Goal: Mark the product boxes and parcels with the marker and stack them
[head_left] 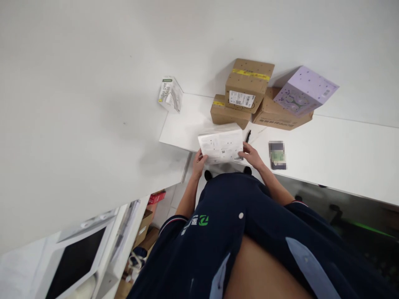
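Note:
Between my two hands is a white printed box [221, 143] with small text, a square code and a barcode on the face toward me. My left hand [199, 162] grips its left lower corner, the thumb on the front. On the right edge my right hand [250, 154] closes around it near the barcode, with the fingers partly behind. The box is held over the front edge of the white table [187, 120]. A black pen [248, 136] lies just beyond my right hand. Farther right, a dark phone-like object [277, 155] with a blurred surface rests on the table.
Brown cartons [249, 83] with yellow tape are stacked at the wall. A lilac box [305, 91] sits on a larger brown carton [280, 114]. At the table's left end stands a white "Super Meal" box [171, 94]. A microwave-like appliance [77, 261] is at lower left.

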`<act>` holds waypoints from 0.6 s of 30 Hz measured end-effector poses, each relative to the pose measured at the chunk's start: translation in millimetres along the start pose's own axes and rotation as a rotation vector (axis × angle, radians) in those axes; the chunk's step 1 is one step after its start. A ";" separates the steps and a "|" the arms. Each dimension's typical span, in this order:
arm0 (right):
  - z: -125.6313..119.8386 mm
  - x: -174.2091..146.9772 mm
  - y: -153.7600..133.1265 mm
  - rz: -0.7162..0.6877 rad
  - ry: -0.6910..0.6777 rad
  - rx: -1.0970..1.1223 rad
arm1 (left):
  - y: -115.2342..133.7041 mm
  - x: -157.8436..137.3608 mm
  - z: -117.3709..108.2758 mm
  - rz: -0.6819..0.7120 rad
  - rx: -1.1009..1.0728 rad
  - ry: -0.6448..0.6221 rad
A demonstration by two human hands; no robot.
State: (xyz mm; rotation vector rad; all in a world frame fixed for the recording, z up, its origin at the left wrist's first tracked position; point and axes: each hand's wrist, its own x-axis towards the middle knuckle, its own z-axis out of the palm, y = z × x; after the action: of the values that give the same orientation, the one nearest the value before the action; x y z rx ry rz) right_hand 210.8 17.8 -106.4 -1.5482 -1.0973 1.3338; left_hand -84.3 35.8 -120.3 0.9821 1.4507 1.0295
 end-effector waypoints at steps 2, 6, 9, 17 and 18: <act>0.3 2.6 -0.4 -0.035 0.042 0.058 | -5.1 -4.5 -0.4 0.006 -0.058 0.005; 4.8 7.5 -0.6 -0.009 0.120 0.097 | -13.1 -10.1 4.6 -0.003 -0.039 0.044; 6.9 5.8 -0.9 0.086 0.147 0.082 | -12.9 -12.6 8.0 -0.023 0.007 0.064; 5.6 -4.0 -7.6 0.382 0.189 0.230 | 10.6 -12.9 10.6 -0.262 0.012 0.183; 5.7 -4.0 -9.1 0.386 0.204 0.252 | 13.9 -12.4 11.9 -0.284 -0.031 0.198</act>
State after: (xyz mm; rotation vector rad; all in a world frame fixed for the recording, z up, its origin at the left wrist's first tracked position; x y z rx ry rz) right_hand 203.8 16.9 -97.3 -1.7116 -0.4974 1.4610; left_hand -70.6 29.1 -104.4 0.6418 1.6756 0.9553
